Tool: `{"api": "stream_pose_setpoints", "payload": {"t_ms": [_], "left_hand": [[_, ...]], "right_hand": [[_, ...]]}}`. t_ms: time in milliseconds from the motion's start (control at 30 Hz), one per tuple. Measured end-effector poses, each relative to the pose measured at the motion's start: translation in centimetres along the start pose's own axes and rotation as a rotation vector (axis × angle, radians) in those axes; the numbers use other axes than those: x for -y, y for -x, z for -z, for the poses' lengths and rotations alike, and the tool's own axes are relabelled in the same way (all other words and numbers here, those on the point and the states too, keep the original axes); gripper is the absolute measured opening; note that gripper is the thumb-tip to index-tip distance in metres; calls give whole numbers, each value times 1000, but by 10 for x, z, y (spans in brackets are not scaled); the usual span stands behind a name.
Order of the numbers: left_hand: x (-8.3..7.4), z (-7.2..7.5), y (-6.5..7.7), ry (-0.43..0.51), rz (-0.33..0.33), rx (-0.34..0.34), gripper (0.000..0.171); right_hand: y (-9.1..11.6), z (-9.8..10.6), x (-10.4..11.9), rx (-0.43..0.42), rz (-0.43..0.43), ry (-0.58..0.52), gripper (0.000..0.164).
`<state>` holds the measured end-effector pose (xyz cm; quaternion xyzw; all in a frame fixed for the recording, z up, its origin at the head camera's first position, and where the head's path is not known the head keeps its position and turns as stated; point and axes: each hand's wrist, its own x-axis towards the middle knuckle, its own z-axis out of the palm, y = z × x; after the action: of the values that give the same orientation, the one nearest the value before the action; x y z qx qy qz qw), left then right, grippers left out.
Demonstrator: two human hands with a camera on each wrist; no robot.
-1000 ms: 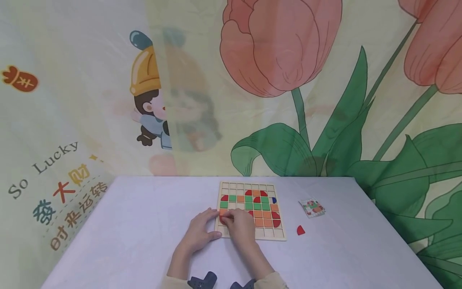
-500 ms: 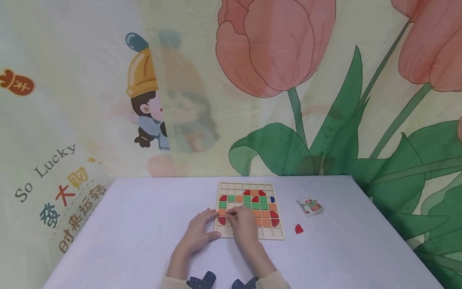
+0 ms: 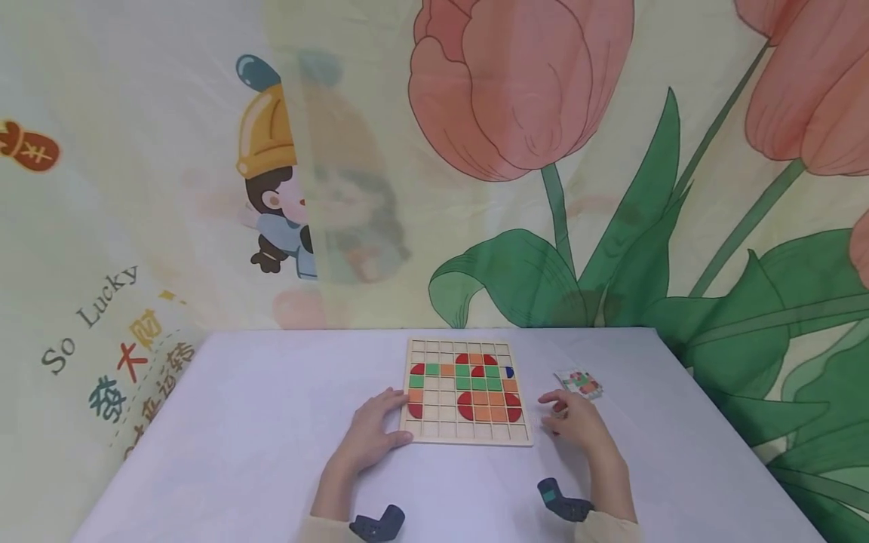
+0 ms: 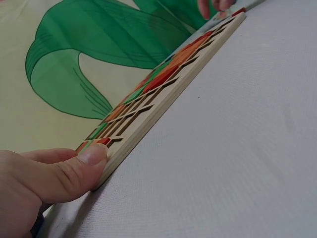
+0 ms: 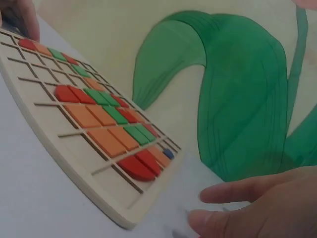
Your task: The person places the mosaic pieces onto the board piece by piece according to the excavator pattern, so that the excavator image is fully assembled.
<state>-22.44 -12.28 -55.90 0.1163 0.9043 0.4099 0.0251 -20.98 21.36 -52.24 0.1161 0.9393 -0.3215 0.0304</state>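
Note:
The wooden grid board (image 3: 478,434) lies on the table with red, green and orange pieces and one blue piece (image 3: 510,372) set in its cells. At the board's left edge my left hand (image 3: 370,426) rests with fingers fairly straight, its thumb (image 4: 81,171) touching the near left corner. To the right of the board is my right hand (image 3: 580,426), its fingers loosely bent and its thumb (image 5: 213,223) apart from the index finger. Below those fingers, in the left wrist view, a loose red piece (image 4: 238,11) shows past the board's corner; the hand hides it in the head view.
A small stack of pattern cards (image 3: 581,383) lies just beyond my right hand. The white-covered table (image 3: 224,430) reaches back to a printed cloth (image 3: 353,249) with tulips. Dark wrist devices (image 3: 563,501) sit on both wrists.
My right hand has left the board's near left part and moved right, over the loose red piece. A rounded red piece now shows in the lower left cells. The left hand stays put.

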Motion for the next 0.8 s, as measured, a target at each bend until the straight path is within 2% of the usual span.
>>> {"api": "stream_pose_setpoints", "payload": {"t_ms": [167,500,800], "left_hand": [[-1,-1,0,-2,-3,-2,64],[-4,0,0,-4,-12,-8,64],[-3,0,0,-3,-5,-10,64]], "right_hand": [[1,2,-19,29,-19,34,36],[-3,-5,-14,-40,9,31,19],[-5,-11,-11,-76,-3,53,32]]}}
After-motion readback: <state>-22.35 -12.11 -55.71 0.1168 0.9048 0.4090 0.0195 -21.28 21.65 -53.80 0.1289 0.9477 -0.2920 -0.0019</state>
